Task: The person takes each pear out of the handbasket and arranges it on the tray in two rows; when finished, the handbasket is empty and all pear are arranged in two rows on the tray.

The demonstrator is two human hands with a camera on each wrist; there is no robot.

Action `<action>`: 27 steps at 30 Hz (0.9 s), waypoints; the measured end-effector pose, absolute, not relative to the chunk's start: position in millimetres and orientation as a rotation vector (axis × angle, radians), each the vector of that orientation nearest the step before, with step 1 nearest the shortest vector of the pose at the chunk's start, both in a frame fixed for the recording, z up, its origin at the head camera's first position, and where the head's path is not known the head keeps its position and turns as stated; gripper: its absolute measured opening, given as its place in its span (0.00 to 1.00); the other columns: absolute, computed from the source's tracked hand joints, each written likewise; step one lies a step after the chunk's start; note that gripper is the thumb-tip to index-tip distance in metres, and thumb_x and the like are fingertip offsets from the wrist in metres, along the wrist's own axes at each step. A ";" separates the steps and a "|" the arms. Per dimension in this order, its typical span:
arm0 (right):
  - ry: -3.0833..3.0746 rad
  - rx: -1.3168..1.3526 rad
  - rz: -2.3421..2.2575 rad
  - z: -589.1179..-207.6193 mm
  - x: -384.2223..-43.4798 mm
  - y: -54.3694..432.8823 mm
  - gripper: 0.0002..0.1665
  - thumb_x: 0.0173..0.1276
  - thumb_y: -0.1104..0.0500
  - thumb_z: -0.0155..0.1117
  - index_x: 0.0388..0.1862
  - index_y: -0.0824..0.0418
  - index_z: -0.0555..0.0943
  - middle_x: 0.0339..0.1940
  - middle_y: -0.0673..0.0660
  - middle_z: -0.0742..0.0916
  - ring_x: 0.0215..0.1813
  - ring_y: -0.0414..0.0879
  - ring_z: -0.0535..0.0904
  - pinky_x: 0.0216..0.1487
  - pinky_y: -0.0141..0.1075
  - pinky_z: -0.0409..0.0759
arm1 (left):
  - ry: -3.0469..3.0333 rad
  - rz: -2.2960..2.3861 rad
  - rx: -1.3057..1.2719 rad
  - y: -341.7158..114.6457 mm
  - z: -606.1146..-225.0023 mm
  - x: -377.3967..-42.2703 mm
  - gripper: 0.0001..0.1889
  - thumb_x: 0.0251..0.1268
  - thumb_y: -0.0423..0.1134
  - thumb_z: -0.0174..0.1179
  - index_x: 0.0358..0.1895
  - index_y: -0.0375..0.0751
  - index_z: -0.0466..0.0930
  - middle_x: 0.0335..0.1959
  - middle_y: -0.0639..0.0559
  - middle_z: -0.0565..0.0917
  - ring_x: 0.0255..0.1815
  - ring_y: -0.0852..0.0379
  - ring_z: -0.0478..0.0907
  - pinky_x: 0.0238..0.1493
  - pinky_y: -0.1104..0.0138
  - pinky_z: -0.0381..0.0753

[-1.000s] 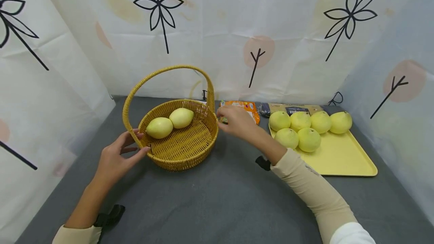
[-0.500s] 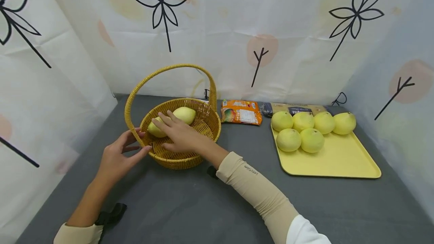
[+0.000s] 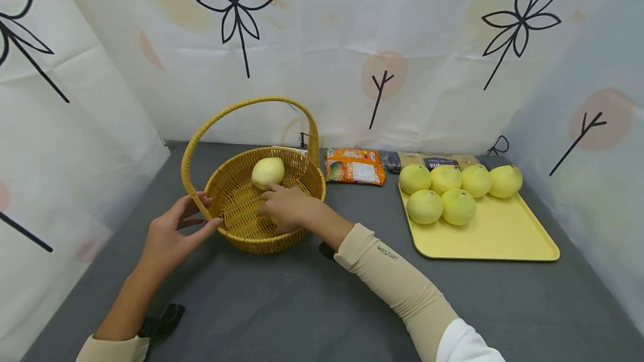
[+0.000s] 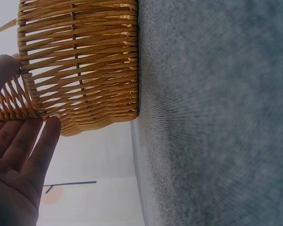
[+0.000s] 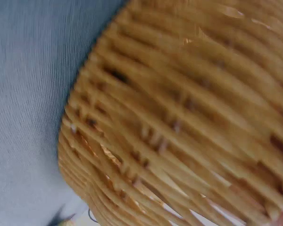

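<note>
A round wicker basket with a tall hooped handle stands on the grey table. My left hand holds its left side where the handle meets the rim, thumb in front and fingers behind. In the left wrist view, the fingers lie against the woven wall. Inside the basket, one pale yellow fruit sits toward the back. My right hand reaches over the front right rim, its fingers bent around a second pale yellow fruit, mostly hidden beneath them. The right wrist view shows only blurred basket weave.
On the right lies a yellow tray with several similar fruits at its back left. An orange packet and a long brown-and-blue packet lie along the back, before a patterned white cloth.
My right hand has moved from the basket's right rim into it, to the left fruit, then back rightward with that fruit under its fingers. The left hand keeps its hold.
</note>
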State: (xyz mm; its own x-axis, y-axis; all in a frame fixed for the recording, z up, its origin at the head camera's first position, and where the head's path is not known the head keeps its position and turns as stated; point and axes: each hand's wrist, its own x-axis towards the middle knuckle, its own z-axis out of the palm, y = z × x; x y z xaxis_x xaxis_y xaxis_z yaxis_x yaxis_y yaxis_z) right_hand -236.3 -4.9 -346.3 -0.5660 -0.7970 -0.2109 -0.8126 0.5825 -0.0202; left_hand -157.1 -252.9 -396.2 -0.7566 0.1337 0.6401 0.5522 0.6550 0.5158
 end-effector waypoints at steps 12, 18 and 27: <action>2.697 -1.290 -0.112 -362.4 -255.6 6.0 0.06 0.63 0.48 0.72 0.31 0.45 0.83 0.23 0.42 0.81 0.26 0.40 0.75 0.27 0.36 0.74 | -2.323 -0.972 -0.532 -257.1 -398.2 -156.3 0.33 0.49 0.28 0.78 0.62 0.34 0.76 0.50 0.46 0.85 0.51 0.72 0.78 0.43 0.81 0.82; 2.800 -1.284 -0.157 -367.6 -255.6 4.3 0.08 0.64 0.49 0.68 0.25 0.43 0.81 0.20 0.41 0.80 0.24 0.40 0.74 0.21 0.35 0.70 | -2.316 -0.974 -0.538 -258.8 -397.8 -154.8 0.34 0.49 0.28 0.78 0.63 0.37 0.76 0.50 0.46 0.85 0.51 0.74 0.77 0.43 0.79 0.83; 2.999 -1.224 -0.310 -366.2 -253.5 7.3 0.13 0.63 0.50 0.65 0.19 0.43 0.78 0.15 0.42 0.76 0.19 0.40 0.68 0.17 0.32 0.63 | -2.328 -0.983 -0.534 -256.1 -397.9 -156.4 0.33 0.51 0.30 0.78 0.63 0.35 0.76 0.51 0.47 0.86 0.51 0.76 0.76 0.43 0.84 0.79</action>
State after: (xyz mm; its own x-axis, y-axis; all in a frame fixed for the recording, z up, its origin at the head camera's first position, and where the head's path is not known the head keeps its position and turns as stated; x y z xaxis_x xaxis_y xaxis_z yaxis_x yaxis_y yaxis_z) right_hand -253.5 7.3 -366.2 -0.7116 -0.6805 0.1748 -0.7018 0.6999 -0.1326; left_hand -156.4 -256.1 -397.9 -0.7688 0.1423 0.6234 0.5462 0.6532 0.5245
